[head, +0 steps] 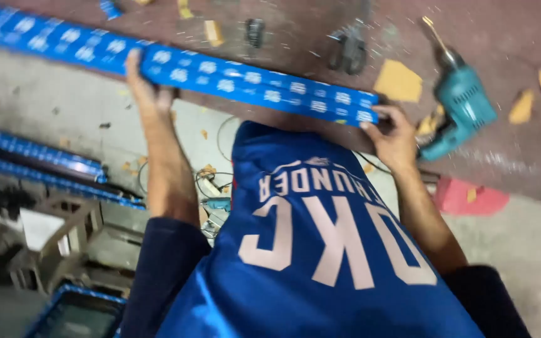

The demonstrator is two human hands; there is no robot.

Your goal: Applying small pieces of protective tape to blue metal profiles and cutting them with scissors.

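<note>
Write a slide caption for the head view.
Both hands, left and right, grip a long blue-wrapped bar on a workbench near a teal drill.

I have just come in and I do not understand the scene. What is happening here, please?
A person in a blue shirt holds a long blue wrapped strip against the edge of a dark red worktop. The left hand grips its middle, and the right hand holds its near end. A teal power drill lies on the worktop beside the right hand. More blue strips lie lower left.
</note>
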